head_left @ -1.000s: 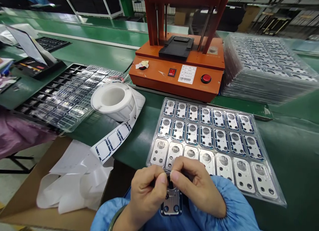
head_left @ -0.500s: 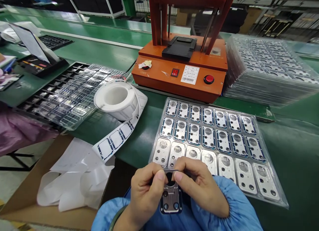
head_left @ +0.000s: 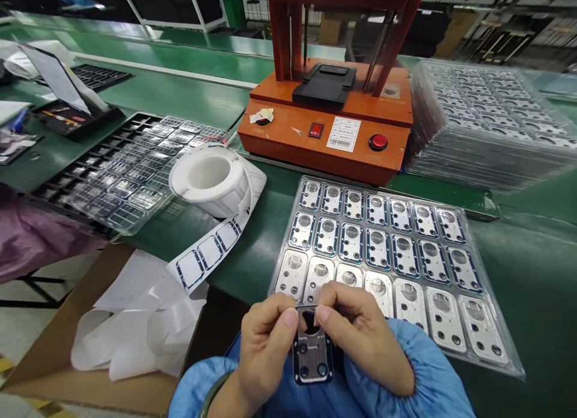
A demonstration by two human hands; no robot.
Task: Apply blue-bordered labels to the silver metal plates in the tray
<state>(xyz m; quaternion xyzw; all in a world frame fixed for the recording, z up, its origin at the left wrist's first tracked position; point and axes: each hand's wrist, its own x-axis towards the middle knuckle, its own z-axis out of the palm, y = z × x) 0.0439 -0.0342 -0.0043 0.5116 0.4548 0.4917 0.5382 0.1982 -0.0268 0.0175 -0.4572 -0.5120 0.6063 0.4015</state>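
Left hand [head_left: 269, 343] and right hand [head_left: 364, 337] pinch the metal plate [head_left: 314, 356] by its upper corners. It extends between and below them; the tray [head_left: 514, 370] lies beyond.

Green bench [head_left: 252, 258], orange press [head_left: 288, 128], plate-filled tray [head_left: 488, 296], white roll [head_left: 205, 193], stacked clear trays [head_left: 478, 156]

Compared with one second earlier, the thumbs of the left hand [head_left: 265, 346] and right hand [head_left: 363, 343] have moved apart, to about 11 and 1 o'clock on the small silver metal plate with rounded corners and a dark border [head_left: 313, 353]. Its large round opening, previously mostly covered, is exposed between them. The plate's lower end has swung slightly toward 5 o'clock.
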